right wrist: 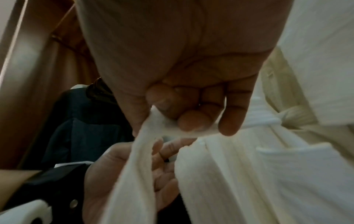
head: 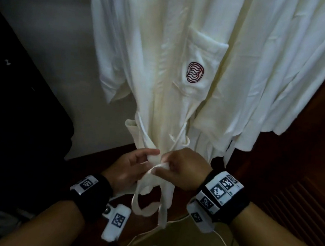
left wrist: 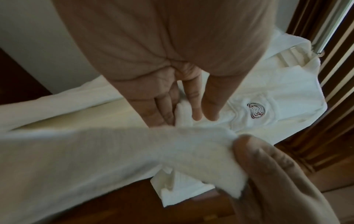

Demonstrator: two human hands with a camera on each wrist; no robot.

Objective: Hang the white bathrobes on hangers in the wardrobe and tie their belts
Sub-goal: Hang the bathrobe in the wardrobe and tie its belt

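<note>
A white bathrobe (head: 162, 82) with a red logo (head: 195, 72) on its pocket hangs in front of me. Its belt (head: 147, 194) crosses at the waist, and a loop and a tail dangle below my hands. My left hand (head: 152, 157) holds a fold of the belt between thumb and fingers. Beside it, my right hand (head: 161, 166) pinches the belt's other strand. The right wrist view shows the right hand (right wrist: 164, 124) nipping the belt (right wrist: 138, 166) between thumb and fingertips. In the left wrist view, belt cloth (left wrist: 114, 151) pokes between the nearly straight fingers (left wrist: 195, 112).
A second white bathrobe (head: 285, 66) hangs at the right, its belt knotted (right wrist: 287, 115). Dark clothing (head: 15, 126) fills the left. A slatted wooden door (head: 300, 199) is at the right, the wooden wardrobe floor (head: 96, 160) below. A white cable (head: 223, 241) trails near my right wrist.
</note>
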